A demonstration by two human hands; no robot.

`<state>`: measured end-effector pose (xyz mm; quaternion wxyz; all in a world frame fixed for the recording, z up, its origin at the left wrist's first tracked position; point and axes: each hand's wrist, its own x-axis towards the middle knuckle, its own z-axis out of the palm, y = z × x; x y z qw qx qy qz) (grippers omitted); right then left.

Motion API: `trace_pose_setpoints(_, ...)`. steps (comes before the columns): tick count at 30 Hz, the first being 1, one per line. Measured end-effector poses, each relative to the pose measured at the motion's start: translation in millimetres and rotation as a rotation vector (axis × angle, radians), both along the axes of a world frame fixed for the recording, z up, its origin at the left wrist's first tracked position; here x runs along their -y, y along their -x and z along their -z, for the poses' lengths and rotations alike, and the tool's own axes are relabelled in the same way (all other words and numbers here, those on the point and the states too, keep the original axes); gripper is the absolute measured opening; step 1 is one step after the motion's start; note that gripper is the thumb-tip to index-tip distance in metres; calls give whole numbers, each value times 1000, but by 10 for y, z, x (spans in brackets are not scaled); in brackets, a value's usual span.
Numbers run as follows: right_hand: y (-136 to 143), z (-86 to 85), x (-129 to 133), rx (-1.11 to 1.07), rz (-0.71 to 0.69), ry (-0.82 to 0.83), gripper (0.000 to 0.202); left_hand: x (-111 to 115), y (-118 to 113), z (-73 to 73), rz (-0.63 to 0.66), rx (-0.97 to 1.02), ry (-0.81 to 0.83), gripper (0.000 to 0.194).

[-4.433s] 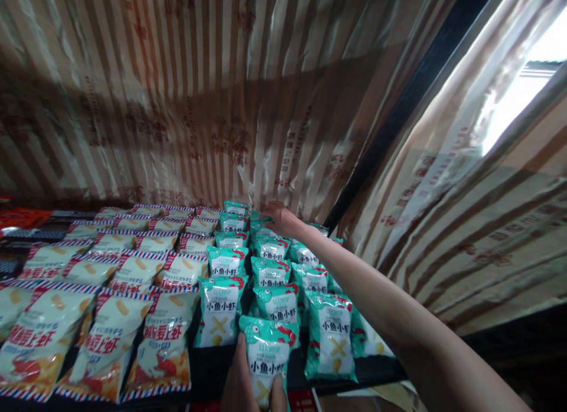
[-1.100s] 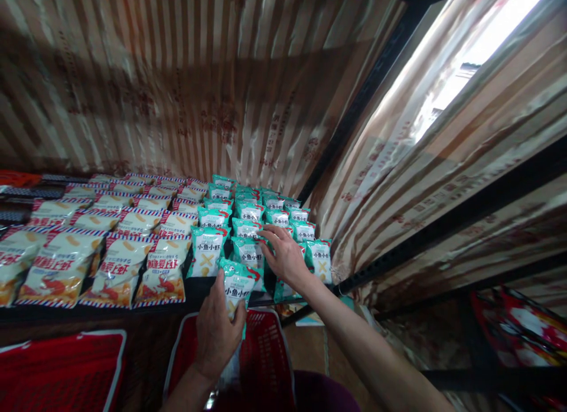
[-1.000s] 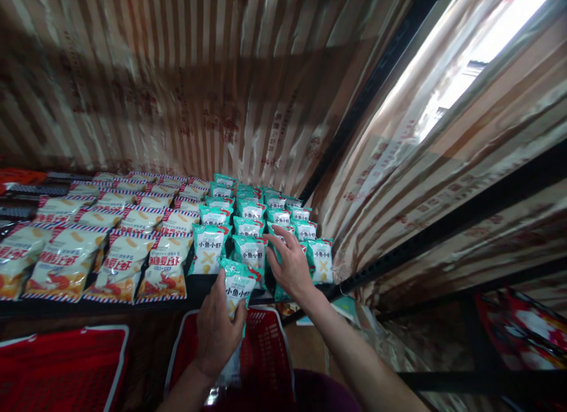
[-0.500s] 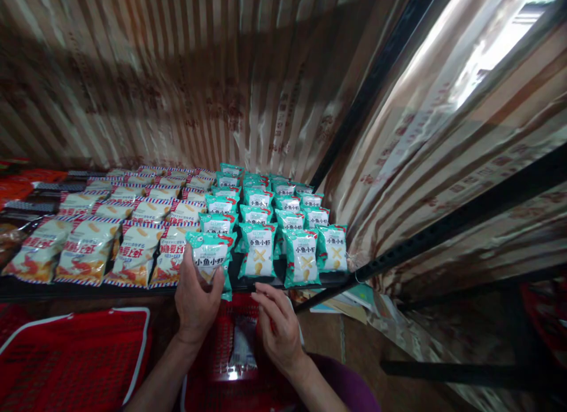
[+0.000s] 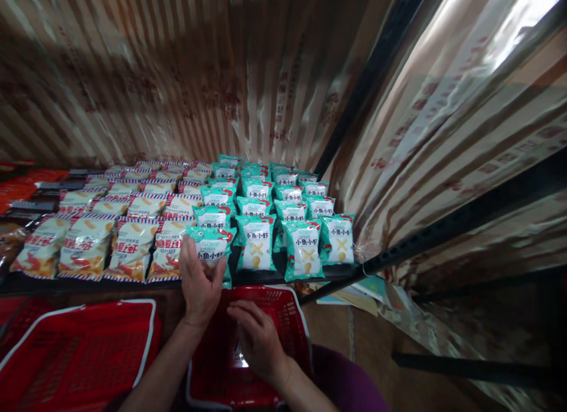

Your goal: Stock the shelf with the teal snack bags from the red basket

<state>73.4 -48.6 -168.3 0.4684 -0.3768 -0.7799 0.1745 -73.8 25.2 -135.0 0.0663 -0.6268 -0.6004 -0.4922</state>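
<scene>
My left hand (image 5: 201, 282) is wrapped round the lower part of a teal and white snack bag (image 5: 211, 244) at the front left of the teal rows. Over the red basket (image 5: 296, 317) hangs my right hand (image 5: 259, 338), its fingers bent and holding nothing that I can see. Behind both hands, more teal bags (image 5: 256, 244) stand upright in rows on the black shelf (image 5: 266, 276). Cream bags with red lettering (image 5: 87, 247) fill the rows to the left. A shiny item shows partly under my right hand, too hidden to name.
A second red basket (image 5: 80, 347) with a white handle is at the lower left. Dark metal bars (image 5: 398, 247) slant across the right side. Striped sheeting (image 5: 177, 75) hangs behind the shelf. Papers (image 5: 354, 294) lie on the floor.
My right hand has moved left and slightly down, over the basket. My left hand stays at the same teal bag, which now sits closer to the row. The view has shifted slightly.
</scene>
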Motion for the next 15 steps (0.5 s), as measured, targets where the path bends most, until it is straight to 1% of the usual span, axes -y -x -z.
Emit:
trace_pose_setpoints(2,-16,2,-25,-17,12,14,46,24,-13,38,23,-20,9,80)
trace_pose_setpoints(5,-28,-4,-38,-50,20,29,42,40,-18,73,38,16,36,76)
trace_pose_setpoints(9,-41,-42,-33,-81,9,-6,42,37,-28,48,40,79,57,75)
trace_pose_setpoints(12,-89,-87,-49,-102,11,-43,41,33,-40,24,39,73,38,76)
trace_pose_setpoints(15,-162,-126,-79,-114,35,-45,40,33,-44,32,46,58,16,80)
